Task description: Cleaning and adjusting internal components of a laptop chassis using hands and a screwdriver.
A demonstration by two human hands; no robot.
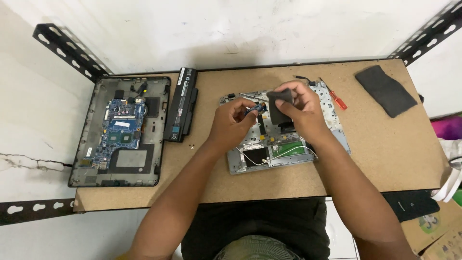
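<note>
Mid-teardown, looks like: left hand (234, 120) pinches a small blue board (253, 110), right hand (299, 108) grips a dark pad (279, 96), both over the open silver chassis (284, 149) mid-table. Next move probably needs gentle, steady fingers.

- The right hand (299, 111) and a dark flat piece (280, 103) covered the centre of the silver laptop panel (288, 154).
- The small blue part (253, 110) in the left hand (232, 123) was too small to identify.
- At three o'clock, a pink object (450, 127) was cut off by the edge.
- At five o'clock, cardboard boxes (440, 236) were cropped.
</note>
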